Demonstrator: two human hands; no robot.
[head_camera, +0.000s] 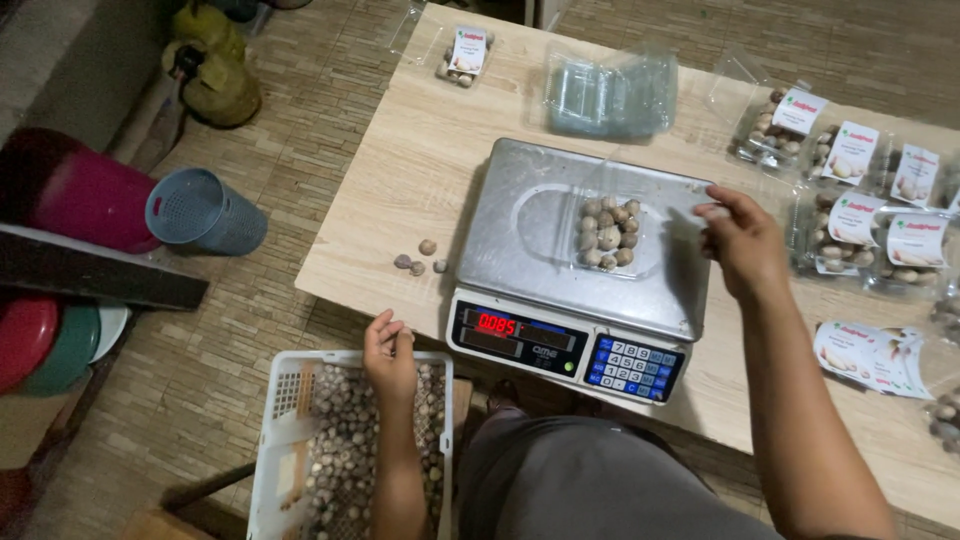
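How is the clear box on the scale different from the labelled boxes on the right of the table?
The box on the scale lies open and unlabelled; the labelled boxes are closed, with white labels. The former sits alone by the right hand; the latter crowd together. All are clear and hold pale round nuts.

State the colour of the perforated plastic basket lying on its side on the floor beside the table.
The perforated plastic basket is greyish blue, seen best in the head view.

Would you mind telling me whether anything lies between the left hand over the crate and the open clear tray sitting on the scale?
Nothing visible does. The left hand is above the white crate of round nuts, and the clear tray lies open on the scale platform. Between them is only the scale's front display panel, low and flat.
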